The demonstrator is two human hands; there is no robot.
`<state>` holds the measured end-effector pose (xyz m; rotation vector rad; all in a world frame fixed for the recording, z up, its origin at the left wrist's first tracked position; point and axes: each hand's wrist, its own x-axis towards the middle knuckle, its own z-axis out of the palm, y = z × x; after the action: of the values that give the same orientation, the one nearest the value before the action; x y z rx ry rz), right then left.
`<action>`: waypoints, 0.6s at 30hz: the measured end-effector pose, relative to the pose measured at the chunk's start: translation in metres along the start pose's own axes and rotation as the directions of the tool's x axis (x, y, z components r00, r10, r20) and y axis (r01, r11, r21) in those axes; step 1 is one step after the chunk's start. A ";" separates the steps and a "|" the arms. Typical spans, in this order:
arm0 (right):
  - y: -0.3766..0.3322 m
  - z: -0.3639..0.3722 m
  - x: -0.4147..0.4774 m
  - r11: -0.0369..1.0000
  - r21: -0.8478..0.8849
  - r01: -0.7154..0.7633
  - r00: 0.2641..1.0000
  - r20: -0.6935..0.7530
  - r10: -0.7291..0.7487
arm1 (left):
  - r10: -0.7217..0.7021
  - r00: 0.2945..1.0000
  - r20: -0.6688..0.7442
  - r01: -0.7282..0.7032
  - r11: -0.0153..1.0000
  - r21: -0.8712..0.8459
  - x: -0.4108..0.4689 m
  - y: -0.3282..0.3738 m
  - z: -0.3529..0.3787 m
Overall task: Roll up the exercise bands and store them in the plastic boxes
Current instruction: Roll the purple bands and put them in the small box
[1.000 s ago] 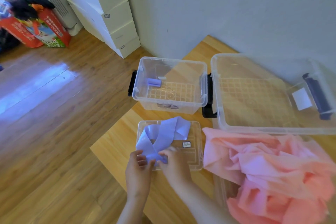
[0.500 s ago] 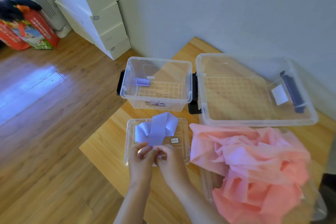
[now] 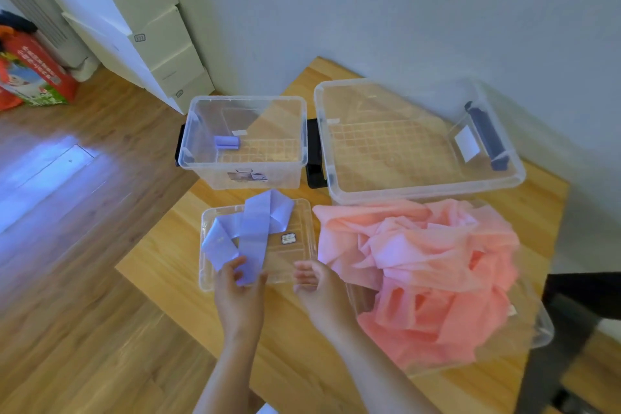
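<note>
At front-left corner of table point(image 3: 174, 245), purple band point(image 3: 253, 228) lies looped on clear lid point(image 3: 292, 262); L hand point(image 3: 238, 292) pinches its near end, R hand point(image 3: 317, 284) loose, empty. Band looks light, floppy, prob stretchy: take end flat w/ both thumbs

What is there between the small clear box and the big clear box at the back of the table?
A black handle sits in the gap between the small box and the big box; the head view shows it.
</note>
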<state>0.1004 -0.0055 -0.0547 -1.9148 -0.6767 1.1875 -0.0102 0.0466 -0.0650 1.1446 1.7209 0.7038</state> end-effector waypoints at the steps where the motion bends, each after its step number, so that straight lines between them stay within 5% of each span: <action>1: 0.003 0.002 0.001 1.000 0.001 -0.007 1.000 0.009 0.007 | 0.006 0.999 -0.034 -0.006 1.000 0.016 0.003 0.000 0.000; 7: 0.004 0.030 0.007 0.998 -0.045 -0.032 0.995 0.096 0.036 | -0.049 0.992 -0.117 0.058 0.996 0.073 0.017 -0.010 -0.011; 18: -0.024 0.071 0.023 0.989 -0.009 -0.147 0.976 0.159 0.146 | -0.350 0.935 0.057 0.353 0.910 -0.216 0.037 -0.012 -0.038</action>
<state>0.0446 0.0492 -0.0653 -1.9081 -0.6244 1.4452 -0.0552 0.0761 -0.0733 0.6587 1.7236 0.6393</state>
